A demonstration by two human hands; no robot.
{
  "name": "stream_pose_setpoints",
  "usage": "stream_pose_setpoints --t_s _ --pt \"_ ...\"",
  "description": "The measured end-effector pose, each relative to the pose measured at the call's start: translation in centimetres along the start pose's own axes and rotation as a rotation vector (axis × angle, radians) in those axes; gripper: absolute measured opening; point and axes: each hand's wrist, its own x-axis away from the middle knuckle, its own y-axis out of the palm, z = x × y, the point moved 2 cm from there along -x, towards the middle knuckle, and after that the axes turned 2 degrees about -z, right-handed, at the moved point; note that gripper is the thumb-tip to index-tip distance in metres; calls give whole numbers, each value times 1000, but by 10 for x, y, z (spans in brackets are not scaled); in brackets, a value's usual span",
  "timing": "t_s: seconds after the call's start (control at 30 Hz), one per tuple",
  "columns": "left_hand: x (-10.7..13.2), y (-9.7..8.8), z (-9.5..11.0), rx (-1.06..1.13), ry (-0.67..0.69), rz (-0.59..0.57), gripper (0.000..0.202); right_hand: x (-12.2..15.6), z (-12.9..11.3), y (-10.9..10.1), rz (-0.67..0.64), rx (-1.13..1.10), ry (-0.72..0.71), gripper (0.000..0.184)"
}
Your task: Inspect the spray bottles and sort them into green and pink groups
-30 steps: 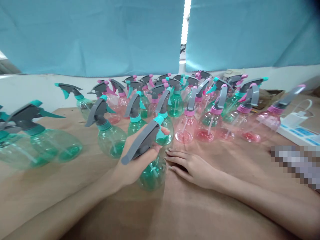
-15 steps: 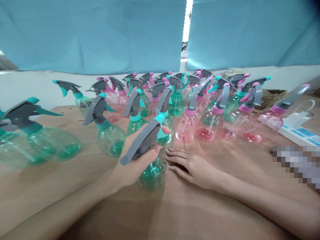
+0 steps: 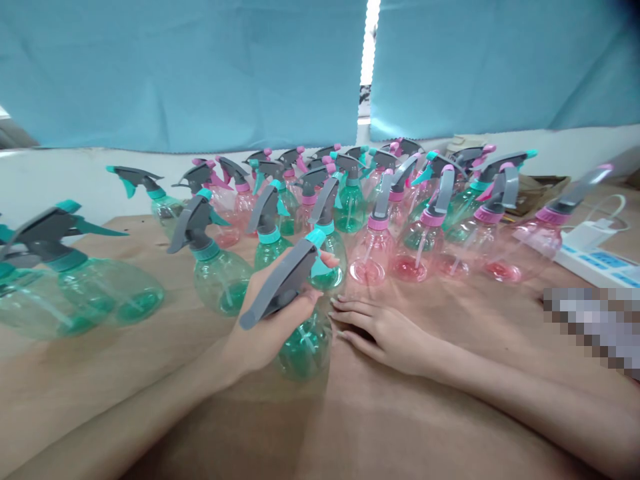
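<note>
My left hand is wrapped around the neck of a green spray bottle, which stands on the brown tabletop. Its grey spray head with a teal nozzle rises above the grip, and its neck is hidden by my fingers. To the right of that bottle, my right hand lies on the table, fingers stretched out, with the fingertips close beside the bottle's clear body. Whether they touch it I cannot tell. Just behind my hands stand another green spray bottle and a pink spray bottle.
Several more green and pink spray bottles fill the back of the table. Others, such as a large green one, stand at the left. On the right are a white power strip with a plugged-in charger and a blurred-out object. A blue curtain hangs behind.
Both hands and the held spray bottle keep nearly the same position. The background has shifted slightly as my view moved a little.
</note>
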Motion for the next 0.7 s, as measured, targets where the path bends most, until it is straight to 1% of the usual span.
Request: stream_pose_setpoints --t_s 0.2,0.33,0.53,0.7 --pt "0 -1 -5 -3 -27 -10 39 0 0 1 19 -15 -8 35" --pt "1 -1 -6 25 -15 -29 41 0 0 0 17 -20 -13 35" --pt "0 -1 -3 38 15 -19 39 0 0 0 10 -41 -16 35" --pt "-1 -1 0 49 12 -14 39 0 1 1 -1 -22 -9 35"
